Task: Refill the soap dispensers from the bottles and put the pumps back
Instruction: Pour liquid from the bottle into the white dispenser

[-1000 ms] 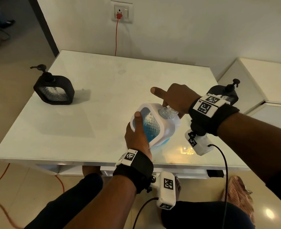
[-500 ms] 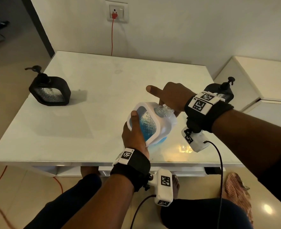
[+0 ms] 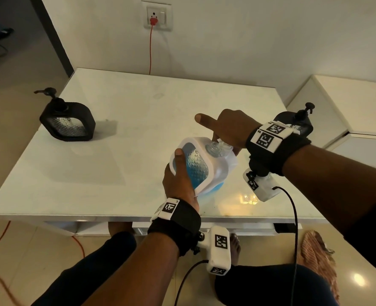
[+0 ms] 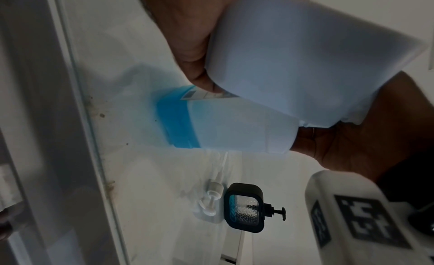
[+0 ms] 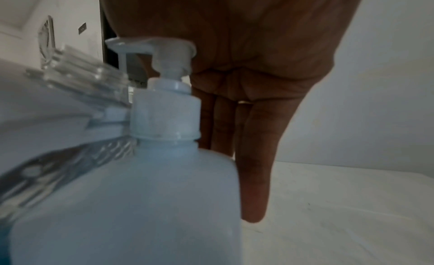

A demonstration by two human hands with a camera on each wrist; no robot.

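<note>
A white-framed dispenser (image 3: 195, 168) holding blue soap is tilted above the table's front edge, gripped from the side by my left hand (image 3: 180, 180). Its clear neck (image 3: 214, 149) is bare, with no pump on it. Just behind it is a white refill bottle (image 3: 231, 161) with blue liquid low in its base (image 4: 173, 120) and its pump head (image 5: 164, 51) on. My right hand (image 3: 229, 129) wraps the bottle's top, index finger sticking out left. In the right wrist view the neck (image 5: 77, 74) lies against the bottle's collar.
A black dispenser (image 3: 67, 122) with its pump stands at the table's (image 3: 127, 107) left edge. Another black dispenser (image 3: 293, 122) stands at the right edge behind my wrist, with a loose white pump (image 4: 211, 200) lying beside it. A white cabinet (image 3: 348, 107) adjoins on the right.
Both hands keep their grips and stay in nearly the same place. Only the head view has shifted slightly.
</note>
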